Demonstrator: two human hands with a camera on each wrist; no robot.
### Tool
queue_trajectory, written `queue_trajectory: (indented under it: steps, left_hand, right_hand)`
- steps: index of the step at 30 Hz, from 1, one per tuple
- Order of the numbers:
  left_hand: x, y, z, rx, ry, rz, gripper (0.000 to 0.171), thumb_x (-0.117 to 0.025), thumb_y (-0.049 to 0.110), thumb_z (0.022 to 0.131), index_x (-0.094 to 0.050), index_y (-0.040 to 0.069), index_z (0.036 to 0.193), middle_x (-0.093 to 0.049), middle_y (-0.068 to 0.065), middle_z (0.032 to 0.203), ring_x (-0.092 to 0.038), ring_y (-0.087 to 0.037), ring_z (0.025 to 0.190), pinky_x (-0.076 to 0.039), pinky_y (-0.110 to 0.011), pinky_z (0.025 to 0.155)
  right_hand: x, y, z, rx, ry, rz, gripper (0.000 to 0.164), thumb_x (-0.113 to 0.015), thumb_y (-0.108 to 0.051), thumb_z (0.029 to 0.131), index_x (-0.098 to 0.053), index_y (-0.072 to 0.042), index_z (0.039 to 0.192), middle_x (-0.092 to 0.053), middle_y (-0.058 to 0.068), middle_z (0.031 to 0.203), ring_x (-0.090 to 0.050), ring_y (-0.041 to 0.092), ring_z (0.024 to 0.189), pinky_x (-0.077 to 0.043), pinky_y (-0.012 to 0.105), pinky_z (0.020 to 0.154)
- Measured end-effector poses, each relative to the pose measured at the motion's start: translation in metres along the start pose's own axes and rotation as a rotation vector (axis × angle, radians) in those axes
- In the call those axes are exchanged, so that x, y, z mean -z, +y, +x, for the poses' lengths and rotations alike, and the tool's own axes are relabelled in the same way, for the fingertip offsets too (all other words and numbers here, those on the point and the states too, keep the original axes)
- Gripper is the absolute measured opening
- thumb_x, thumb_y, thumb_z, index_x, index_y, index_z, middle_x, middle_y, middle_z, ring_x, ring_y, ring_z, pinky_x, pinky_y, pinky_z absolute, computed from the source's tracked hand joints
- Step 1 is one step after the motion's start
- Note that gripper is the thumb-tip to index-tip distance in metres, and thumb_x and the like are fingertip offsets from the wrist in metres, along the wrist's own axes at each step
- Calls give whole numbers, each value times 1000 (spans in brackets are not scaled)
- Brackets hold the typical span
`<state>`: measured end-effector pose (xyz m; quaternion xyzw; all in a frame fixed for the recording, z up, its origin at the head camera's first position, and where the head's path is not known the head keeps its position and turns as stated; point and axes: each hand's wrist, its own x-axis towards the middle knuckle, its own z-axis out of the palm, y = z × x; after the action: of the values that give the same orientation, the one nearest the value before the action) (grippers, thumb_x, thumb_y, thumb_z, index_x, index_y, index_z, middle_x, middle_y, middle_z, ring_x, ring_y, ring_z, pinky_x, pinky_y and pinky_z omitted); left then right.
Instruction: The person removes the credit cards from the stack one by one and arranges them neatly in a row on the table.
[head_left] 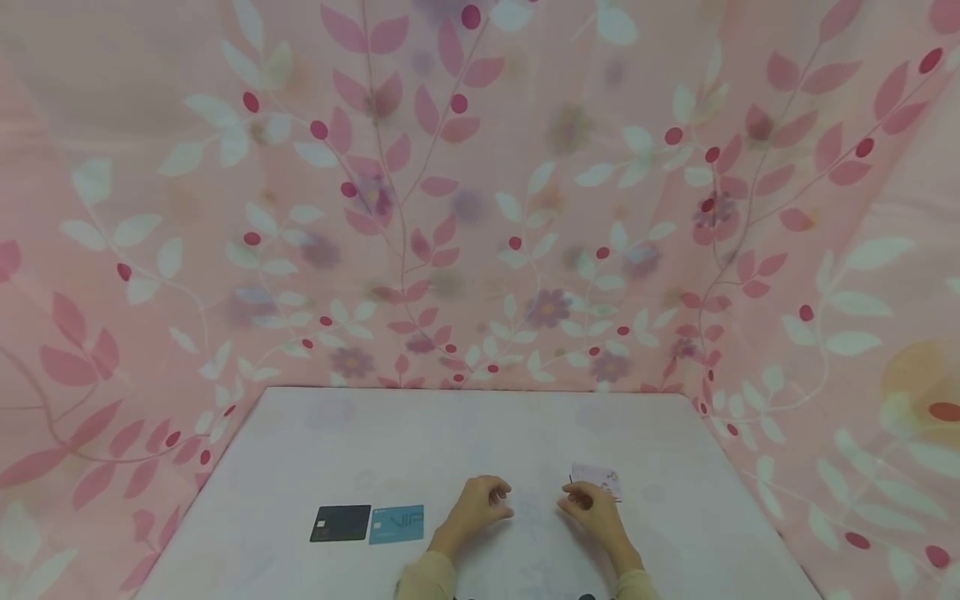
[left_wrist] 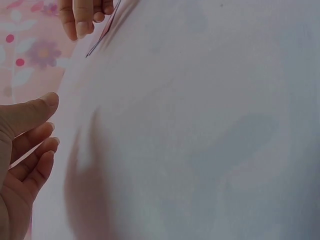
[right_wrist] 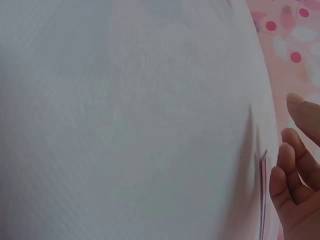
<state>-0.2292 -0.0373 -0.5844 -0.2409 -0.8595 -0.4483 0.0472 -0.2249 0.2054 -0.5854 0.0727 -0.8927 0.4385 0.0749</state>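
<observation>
My left hand (head_left: 478, 505) hovers over the middle of the white table, fingers loosely bent, with nothing between thumb and fingertips. To the right, my right hand (head_left: 598, 515) has a similar loose curl and overlaps the near side of a pale lilac, flower-printed card-like piece (head_left: 600, 477) in the head view. From the right wrist, this piece (right_wrist: 263, 195) appears edge-on as a thin folded shape with dark edges, right beside the fingertips. A black card (head_left: 341, 523) with a chip lies left of my left hand. Beside it is a blue card (head_left: 397, 525) marked VIP.
The white tabletop (head_left: 420, 433) runs back to a pink curtain-like cloth (head_left: 480, 275) printed with leaves and flowers. That cloth also closes off the left and right sides.
</observation>
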Motion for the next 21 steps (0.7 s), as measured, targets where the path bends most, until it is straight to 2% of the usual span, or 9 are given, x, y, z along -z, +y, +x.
queue_trajectory:
  steps: [7,10,15,18,21]
  left_hand:
    - [-29,11,20,36,7,49,23,-77,8,73,-66,1,93,-64,-4,83,-53,-6,72,-46,-19,66]
    - [-39,15,30,23,14,105,23,-77,9,74,-66,1,92,-64,-4,84,-53,-7,73,-46,-21,67]
    - [-48,26,46,-9,0,208,25,-79,12,73,-67,3,93,-64,-4,86,-55,-9,76,-46,-22,71]
    - [-51,31,52,14,-35,241,26,-78,13,75,-67,2,95,-64,-4,88,-56,-10,79,-47,-22,75]
    - [-55,35,55,39,-72,267,25,-77,12,76,-67,2,96,-63,-5,89,-57,-14,83,-48,-26,79]
  right_hand:
    - [12,16,3,-80,14,9,22,-77,-6,72,-68,-1,92,-66,2,77,-55,7,65,-47,21,61]
    - [18,26,4,-85,36,-1,21,-77,-5,72,-69,-2,91,-65,0,75,-54,5,63,-46,21,60]
    - [29,37,8,-55,78,-55,22,-75,-4,74,-69,0,94,-62,3,80,-53,10,69,-46,23,62]
    - [36,43,11,-71,87,-103,27,-74,-6,75,-68,1,100,-59,9,87,-54,17,75,-46,27,66]
    - [43,51,13,-123,68,-142,33,-74,-11,77,-66,-1,108,-57,12,96,-54,22,84,-46,33,72]
